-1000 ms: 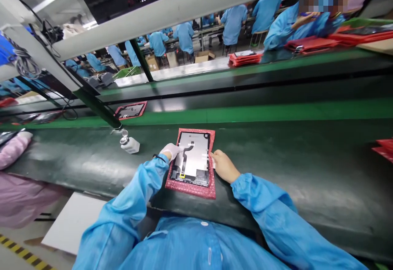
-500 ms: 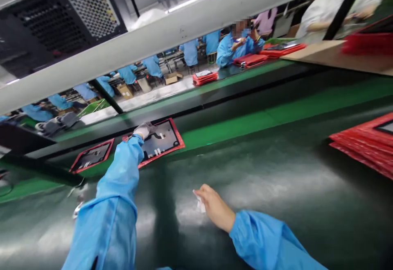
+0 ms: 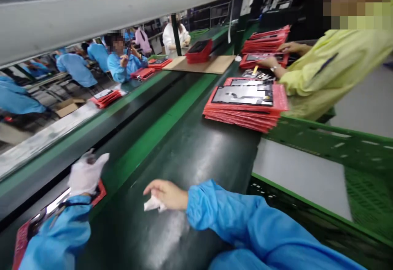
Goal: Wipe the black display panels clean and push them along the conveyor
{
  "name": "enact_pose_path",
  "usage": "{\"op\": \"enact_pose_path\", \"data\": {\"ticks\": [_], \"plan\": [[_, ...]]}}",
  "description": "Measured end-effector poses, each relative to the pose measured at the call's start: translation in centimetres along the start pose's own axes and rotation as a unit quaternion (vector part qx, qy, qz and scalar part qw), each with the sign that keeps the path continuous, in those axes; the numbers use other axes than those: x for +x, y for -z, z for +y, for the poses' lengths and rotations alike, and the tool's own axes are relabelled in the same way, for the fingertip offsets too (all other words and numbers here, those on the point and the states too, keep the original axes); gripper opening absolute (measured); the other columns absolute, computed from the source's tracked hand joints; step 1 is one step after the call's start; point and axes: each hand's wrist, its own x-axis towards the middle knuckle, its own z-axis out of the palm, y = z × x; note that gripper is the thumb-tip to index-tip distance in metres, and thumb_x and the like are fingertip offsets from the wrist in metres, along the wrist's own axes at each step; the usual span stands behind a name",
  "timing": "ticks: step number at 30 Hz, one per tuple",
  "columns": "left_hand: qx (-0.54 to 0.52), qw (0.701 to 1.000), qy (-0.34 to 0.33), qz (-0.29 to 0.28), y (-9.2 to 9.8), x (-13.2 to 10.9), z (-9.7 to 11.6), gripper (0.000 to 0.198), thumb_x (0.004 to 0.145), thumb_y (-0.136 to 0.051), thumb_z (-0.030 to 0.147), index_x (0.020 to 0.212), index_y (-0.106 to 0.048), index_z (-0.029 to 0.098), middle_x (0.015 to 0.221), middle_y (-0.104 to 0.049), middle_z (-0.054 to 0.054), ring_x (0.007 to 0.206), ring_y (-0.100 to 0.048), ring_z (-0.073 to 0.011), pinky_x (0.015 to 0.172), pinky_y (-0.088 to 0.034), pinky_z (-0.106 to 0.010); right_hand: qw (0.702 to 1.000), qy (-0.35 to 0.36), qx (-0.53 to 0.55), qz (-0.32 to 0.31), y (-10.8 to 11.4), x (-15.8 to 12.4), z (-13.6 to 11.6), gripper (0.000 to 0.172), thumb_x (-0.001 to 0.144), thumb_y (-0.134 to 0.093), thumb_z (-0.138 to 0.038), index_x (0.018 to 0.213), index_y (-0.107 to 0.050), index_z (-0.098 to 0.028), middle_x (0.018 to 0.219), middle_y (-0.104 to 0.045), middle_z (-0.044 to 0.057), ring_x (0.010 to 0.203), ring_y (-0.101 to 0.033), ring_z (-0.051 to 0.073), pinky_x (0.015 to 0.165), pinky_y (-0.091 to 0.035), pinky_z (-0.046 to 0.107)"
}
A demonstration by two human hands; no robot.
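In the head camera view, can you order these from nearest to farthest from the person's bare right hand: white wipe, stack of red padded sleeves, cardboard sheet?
From the bare right hand:
1. White wipe: touching the hand, on the belt.
2. Stack of red padded sleeves: ahead, right of the belt.
3. Cardboard sheet: farthest, up the line.

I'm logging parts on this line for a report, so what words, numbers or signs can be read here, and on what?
No word, brand or number can be read anywhere in view.
The panel on top of the red stack: small marks, too small to read.
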Motion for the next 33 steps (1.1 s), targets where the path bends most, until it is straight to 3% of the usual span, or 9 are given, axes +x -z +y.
{"op": "enact_pose_path", "data": {"ticks": [4,6,8,10,13,18,22,29,33], "plan": [[-0.063,0.978,-0.147,-0.132,-1.8,-7.0,7.8,0.057,0.077,-0.058,0.06,0.121,-0.059,0.024,0.104,-0.07,-0.001,0.089,-0.066,-0.0213,0.081,-0.048,-0.03,0.96,0.094,-0.026,0.261,9.0,-5.7,-1.3,0.015,0.083,-0.057,-0.027,0.094,-0.065,-0.021,0.071,-0.059,-0.002,0.058,-0.053,0.01,0.057,-0.044,0.022],[-0.085,0.957,-0.188,-0.201,-3.0,-10.3,10.7,0.056,0.075,-0.058,0.063,0.117,-0.062,0.026,0.1,-0.071,-0.001,0.086,-0.066,-0.0219,0.079,-0.048,-0.031,0.881,0.091,-0.11,0.452,16.0,-10.5,-0.4,0.012,0.08,-0.059,-0.028,0.086,-0.066,-0.02,0.079,-0.066,0.002,0.072,-0.06,0.015,0.07,-0.048,0.028],[-0.135,0.934,-0.212,-0.255,-4.5,-13.1,13.1,0.056,0.073,-0.061,0.062,0.116,-0.064,0.025,0.098,-0.071,-0.002,0.088,-0.066,-0.0229,0.078,-0.047,-0.031,0.787,-0.009,-0.173,0.592,23.2,-15.3,1.0,0.01,0.08,-0.057,-0.023,0.083,-0.066,-0.018,0.085,-0.069,0.007,0.083,-0.062,0.02,0.079,-0.047,0.031],[-0.194,0.905,-0.218,-0.309,-6.4,-15.4,15.4,0.057,0.072,-0.064,0.058,0.115,-0.064,0.021,0.089,-0.072,-0.004,0.085,-0.066,-0.0227,0.074,-0.048,-0.03,0.751,-0.156,-0.164,0.621,29.3,-18.7,2.4,0.013,0.081,-0.055,-0.02,0.077,-0.066,-0.015,0.082,-0.069,0.011,0.085,-0.063,0.021,0.078,-0.047,0.031],[-0.282,0.853,-0.191,-0.395,-9.6,-18.4,19.1,0.053,0.069,-0.069,0.05,0.108,-0.065,0.015,0.071,-0.068,-0.003,0.069,-0.065,-0.019,0.066,-0.048,-0.028,0.784,-0.182,-0.13,0.579,34.7,-19.9,3.7,0.022,0.082,-0.057,-0.023,0.064,-0.065,-0.013,0.064,-0.067,0.011,0.069,-0.064,0.02,0.066,-0.048,0.028],[-0.449,0.706,-0.072,-0.544,-13.2,-22.2,25.0,0.032,0.063,-0.079,0.035,0.083,-0.064,0.016,0.067,-0.064,0.001,0.056,-0.061,-0.0112,0.063,-0.05,-0.024,0.821,-0.128,-0.113,0.546,37.3,-17.4,4.5,0.018,0.07,-0.068,-0.017,0.054,-0.062,-0.013,0.057,-0.066,0.007,0.063,-0.062,0.018,0.06,-0.046,0.024],[-0.483,0.643,-0.004,-0.595,-14.8,-23.9,29.0,0.024,0.07,-0.076,0.028,0.084,-0.06,0.016,0.079,-0.064,-0.004,0.066,-0.067,-0.0134,0.066,-0.053,-0.023,0.828,-0.088,-0.101,0.544,38.2,-17.2,4.5,0.014,0.062,-0.066,-0.008,0.051,-0.061,-0.015,0.056,-0.065,0.005,0.069,-0.064,0.018,0.065,-0.046,0.024],[-0.571,0.511,0.162,-0.622,-17.7,-23.6,34.8,0.057,0.084,-0.05,0.063,0.116,-0.049,0.015,0.113,-0.058,-0.017,0.099,-0.066,-0.0257,0.081,-0.056,-0.038,0.855,-0.039,-0.013,0.517,36.6,-16.9,3.3,0.002,0.06,-0.064,-0.011,0.058,-0.065,-0.012,0.053,-0.063,0.005,0.053,-0.058,0.015,0.052,-0.045,0.024],[-0.619,0.443,0.144,-0.632,-18.0,-22.9,37.4,0.078,0.083,-0.028,0.077,0.126,-0.048,0.015,0.129,-0.055,-0.017,0.116,-0.057,-0.0265,0.092,-0.051,-0.041,0.872,-0.016,0.036,0.488,33.5,-16.5,3.2,0.008,0.059,-0.062,-0.014,0.063,-0.068,-0.011,0.054,-0.064,0.004,0.049,-0.055,0.013,0.049,-0.044,0.024]]}}
